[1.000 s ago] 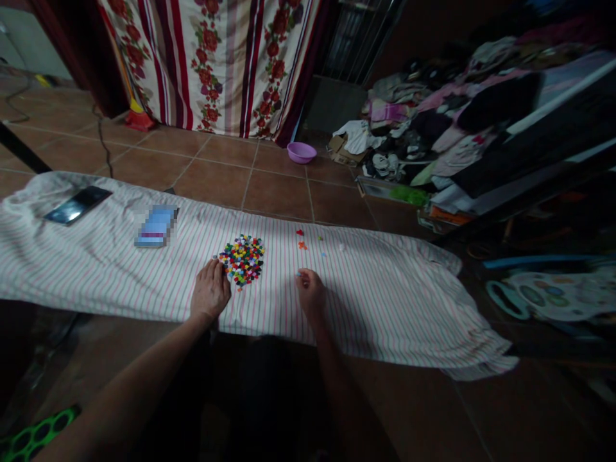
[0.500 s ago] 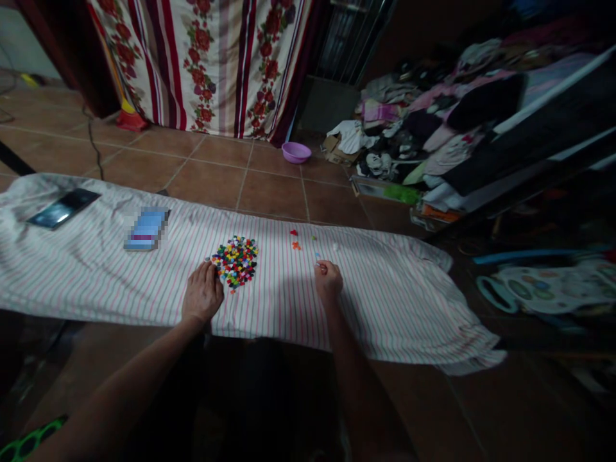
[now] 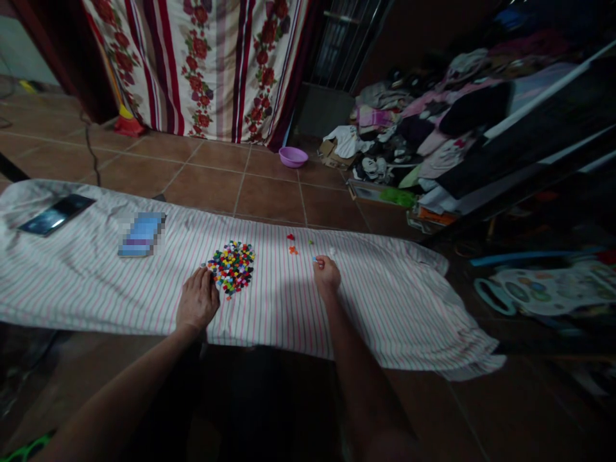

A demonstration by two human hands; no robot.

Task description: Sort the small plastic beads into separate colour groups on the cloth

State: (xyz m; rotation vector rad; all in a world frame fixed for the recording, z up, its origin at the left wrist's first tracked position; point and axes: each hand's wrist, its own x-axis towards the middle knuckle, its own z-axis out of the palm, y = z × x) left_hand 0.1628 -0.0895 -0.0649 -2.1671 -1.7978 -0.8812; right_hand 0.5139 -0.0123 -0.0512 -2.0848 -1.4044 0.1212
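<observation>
My left hand (image 3: pixel 198 299) lies palm down on the striped cloth (image 3: pixel 269 308), fingers extended along the left edge of a heap of small multicoloured pieces (image 3: pixel 231 266). Past its fingertips is a small greyish piece (image 3: pixel 203 265). To the right, my right hand (image 3: pixel 328 276) is closed in a pinch, its fingertips at a tiny light blue piece (image 3: pixel 315 259). Beyond it lie a few red pieces (image 3: pixel 290 237), a small orange cluster (image 3: pixel 293 250), a green piece (image 3: pixel 310 242) and white pieces (image 3: pixel 332 251), set apart from the heap.
A phone with a lit, blurred screen (image 3: pixel 142 235) and a dark tablet-like device (image 3: pixel 58 215) rest on the cloth at left. A purple basin (image 3: pixel 293 157) stands on the tiled floor. Behind are a floral curtain (image 3: pixel 221 70) and piled clothes (image 3: pixel 414 122).
The right fingertips have moved slightly forward onto the light blue piece. My left hand stays beside the heap. The whole view has shifted a little.
</observation>
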